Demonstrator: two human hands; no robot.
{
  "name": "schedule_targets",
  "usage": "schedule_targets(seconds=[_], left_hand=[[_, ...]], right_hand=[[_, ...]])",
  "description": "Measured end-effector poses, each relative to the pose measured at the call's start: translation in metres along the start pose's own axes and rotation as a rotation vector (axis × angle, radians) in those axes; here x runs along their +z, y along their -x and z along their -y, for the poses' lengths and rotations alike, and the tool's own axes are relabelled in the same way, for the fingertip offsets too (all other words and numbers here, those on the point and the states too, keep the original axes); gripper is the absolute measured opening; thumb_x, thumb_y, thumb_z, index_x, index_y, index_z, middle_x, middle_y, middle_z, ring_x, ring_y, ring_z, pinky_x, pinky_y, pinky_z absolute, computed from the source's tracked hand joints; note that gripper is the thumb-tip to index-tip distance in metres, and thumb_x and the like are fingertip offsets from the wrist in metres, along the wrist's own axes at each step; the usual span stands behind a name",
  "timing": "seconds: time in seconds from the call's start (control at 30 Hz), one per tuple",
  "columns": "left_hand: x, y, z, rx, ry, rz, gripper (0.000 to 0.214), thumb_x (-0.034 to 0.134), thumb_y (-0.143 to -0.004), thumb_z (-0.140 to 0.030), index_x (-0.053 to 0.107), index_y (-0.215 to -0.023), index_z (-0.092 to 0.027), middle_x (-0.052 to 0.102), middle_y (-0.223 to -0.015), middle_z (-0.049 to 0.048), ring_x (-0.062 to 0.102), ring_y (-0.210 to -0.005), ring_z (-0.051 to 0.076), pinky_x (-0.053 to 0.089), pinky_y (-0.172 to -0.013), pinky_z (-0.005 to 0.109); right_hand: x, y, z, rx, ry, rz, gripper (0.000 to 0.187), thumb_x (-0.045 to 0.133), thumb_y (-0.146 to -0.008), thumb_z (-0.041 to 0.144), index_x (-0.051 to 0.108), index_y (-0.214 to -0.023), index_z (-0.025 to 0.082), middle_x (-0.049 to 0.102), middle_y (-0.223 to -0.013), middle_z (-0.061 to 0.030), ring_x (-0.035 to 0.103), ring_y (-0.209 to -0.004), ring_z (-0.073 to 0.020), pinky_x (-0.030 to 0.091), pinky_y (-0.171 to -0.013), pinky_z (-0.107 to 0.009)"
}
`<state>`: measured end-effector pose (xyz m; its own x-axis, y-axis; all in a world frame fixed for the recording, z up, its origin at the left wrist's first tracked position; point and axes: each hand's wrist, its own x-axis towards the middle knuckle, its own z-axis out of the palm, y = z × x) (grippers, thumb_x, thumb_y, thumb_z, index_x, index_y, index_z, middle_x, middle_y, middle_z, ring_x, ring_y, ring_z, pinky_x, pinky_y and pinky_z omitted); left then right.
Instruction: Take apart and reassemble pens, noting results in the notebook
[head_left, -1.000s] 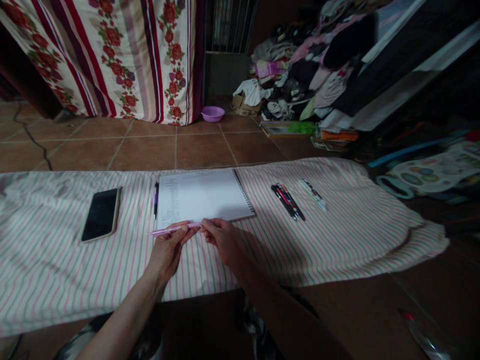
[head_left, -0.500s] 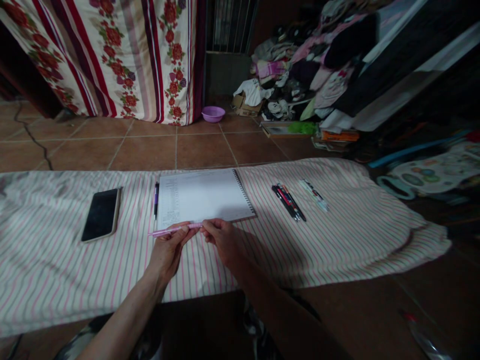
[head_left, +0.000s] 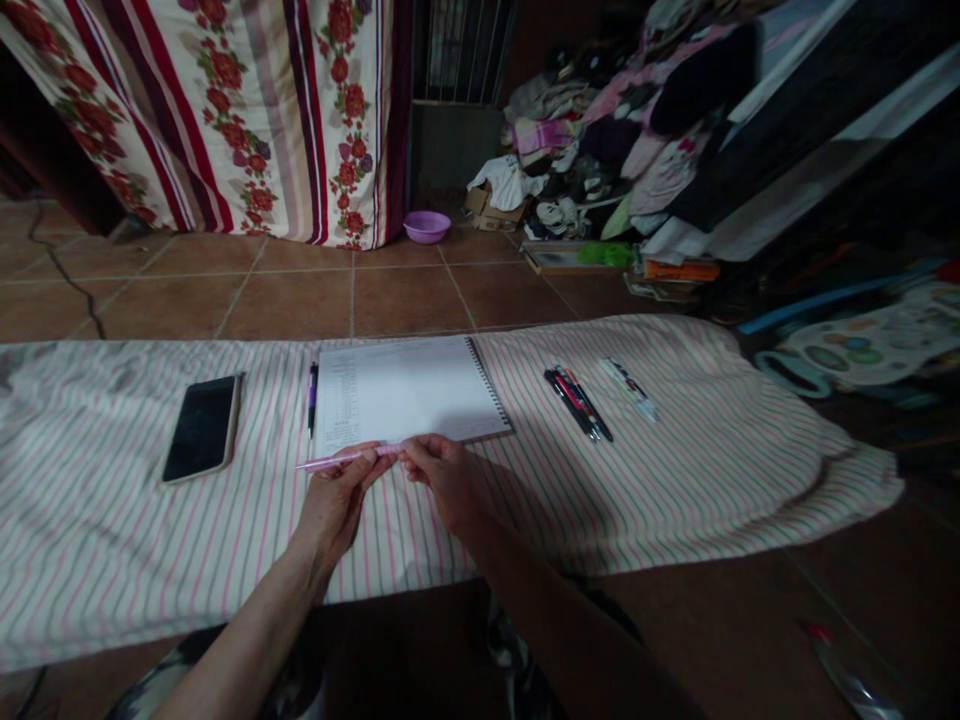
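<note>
tiled floor (head_left: 405,298), floral curtain (head_left: 281,120), striped cloth (head_left: 697,480), hands (head_left: 336,497) holding pink pen (head_left: 324,464)

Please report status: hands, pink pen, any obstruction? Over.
Left hand holds pink pen. Right hand pinches its right end. Pen by near edge of notebook. No obstruction seen.

Before the notebook (head_left: 412,385) is the held pen (head_left: 336,461), between phone (head_left: 201,430), left, and other pens (head_left: 576,403), right.

A thin pink pen (head_left: 324,463) lies sideways in the left hand (head_left: 341,492) and right hand (head_left: 442,475), by the near edge of the notebook (head_left: 409,385). Its left end sticks out; that may be the tip, but it's dim.
</note>
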<state>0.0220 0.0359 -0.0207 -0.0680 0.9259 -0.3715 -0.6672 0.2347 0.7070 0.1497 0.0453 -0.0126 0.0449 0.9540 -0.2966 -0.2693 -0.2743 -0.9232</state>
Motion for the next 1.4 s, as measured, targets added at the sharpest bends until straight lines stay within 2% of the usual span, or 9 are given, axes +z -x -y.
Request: schedule_targets(seconds=[0.27, 0.63, 1.17, 1.4], left_hand=[[0.0021, 0.0016, -0.0016, 0.0, -0.006, 0.005, 0.01, 0.07, -0.065, -0.006, 0.068, -0.075, -0.006, 0.07, -0.073, 0.0094, 0.068, -0.078, 0.019, 0.052, -0.088, 0.032], [0.0029, 0.0038, -0.002, -0.003, -0.007, 0.011, 0.013, 0.074, -0.061, -0.009, 0.069, -0.073, -0.006, 0.07, -0.071, 0.0084, 0.068, -0.078, 0.019, 0.051, -0.089, 0.033], [0.0023, 0.0019, -0.002, 0.01, -0.013, 0.027, 0.013, 0.074, -0.062, -0.009, 0.069, -0.073, -0.006, 0.071, -0.073, 0.0094, 0.068, -0.078, 0.02, 0.051, -0.089, 0.033], [0.0019, 0.0021, -0.001, 0.006, -0.011, 0.015, 0.011, 0.072, -0.064, -0.009, 0.068, -0.074, -0.006, 0.07, -0.073, 0.0095, 0.068, -0.078, 0.02, 0.052, -0.088, 0.034]], right_hand=[[-0.0027, -0.0001, 0.0011, 0.134, -0.002, -0.002, 0.032, 0.067, -0.065, 0.044, 0.061, -0.071, 0.013, 0.061, -0.062, -0.0008, 0.052, -0.051, -0.0067, 0.043, -0.051, -0.02], [-0.0025, 0.0023, 0.0063, 0.073, 0.044, -0.013, 0.023, 0.066, -0.063, 0.035, 0.062, -0.062, 0.013, 0.06, -0.057, 0.0001, 0.047, -0.047, -0.0054, 0.039, -0.05, -0.02], [-0.0011, -0.0005, -0.0003, -0.026, 0.041, 0.003, 0.018, 0.063, -0.066, 0.031, 0.06, -0.064, 0.014, 0.056, -0.057, 0.0017, 0.045, -0.048, -0.006, 0.038, -0.051, -0.021], [-0.0005, 0.0036, 0.0063, 0.075, 0.05, 0.001, 0.026, 0.063, -0.067, 0.04, 0.062, -0.07, 0.014, 0.06, -0.063, -0.0004, 0.052, -0.053, -0.0071, 0.043, -0.051, -0.019]])
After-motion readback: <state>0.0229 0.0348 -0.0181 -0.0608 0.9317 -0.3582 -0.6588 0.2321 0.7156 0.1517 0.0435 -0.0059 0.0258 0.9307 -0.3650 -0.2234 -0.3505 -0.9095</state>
